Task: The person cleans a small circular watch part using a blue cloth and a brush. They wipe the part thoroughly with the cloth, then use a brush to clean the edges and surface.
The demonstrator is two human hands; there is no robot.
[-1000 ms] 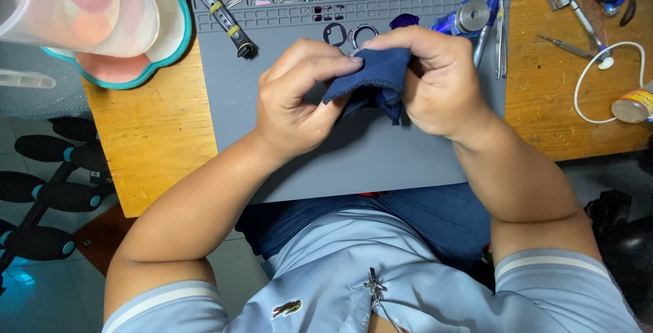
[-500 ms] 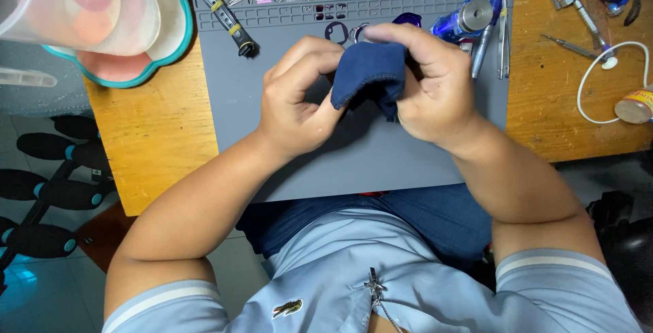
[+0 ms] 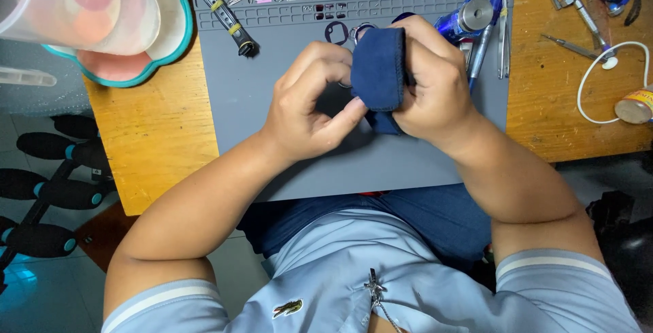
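Two hands are gripping one cloth point(image 3: 378, 68) over the mat point(image 3: 272, 108): we are pinching it with our right hand point(image 3: 435, 85), our left hand point(image 3: 309, 102) thumbing its lower left edge, its long axis standing upright.

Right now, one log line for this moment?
left hand: pinching navy cloth | right hand: gripping cloth | over grey work mat

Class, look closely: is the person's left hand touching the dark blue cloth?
Touching. The head view shows the left hand with its thumb tip pressed against the edge of the dark blue cloth, which the right hand also holds.
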